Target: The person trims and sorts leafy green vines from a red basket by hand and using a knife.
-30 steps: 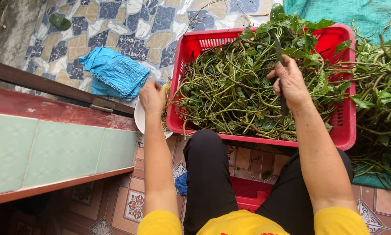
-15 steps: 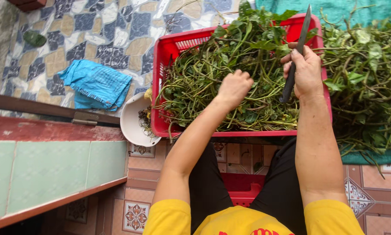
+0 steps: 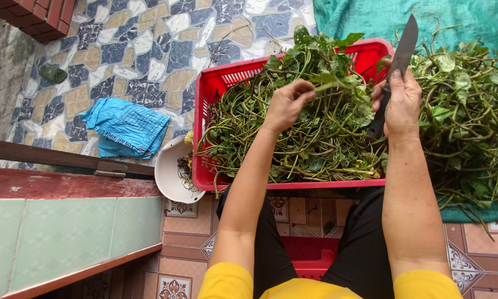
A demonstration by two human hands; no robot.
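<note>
A red plastic basket (image 3: 204,94) full of green leafy vine stems (image 3: 310,144) sits on the tiled floor in front of me. My left hand (image 3: 286,103) is over the basket's middle, its fingers pinched on a leafy stem. My right hand (image 3: 399,105) grips a dark-handled knife (image 3: 397,66) with the blade pointing up, at the basket's right edge. A loose heap of the same greens (image 3: 470,122) lies on a teal cloth (image 3: 371,16) to the right.
A white bowl (image 3: 168,177) with scraps rests against the basket's left side. A crumpled blue bag (image 3: 124,127) lies further left. A wooden and tiled ledge (image 3: 66,232) runs along the lower left. A red stool (image 3: 310,257) shows between my legs.
My left hand moved from the white bowl at the left up into the basket and took hold of a stem. My right hand with the knife shifted to the right edge.
</note>
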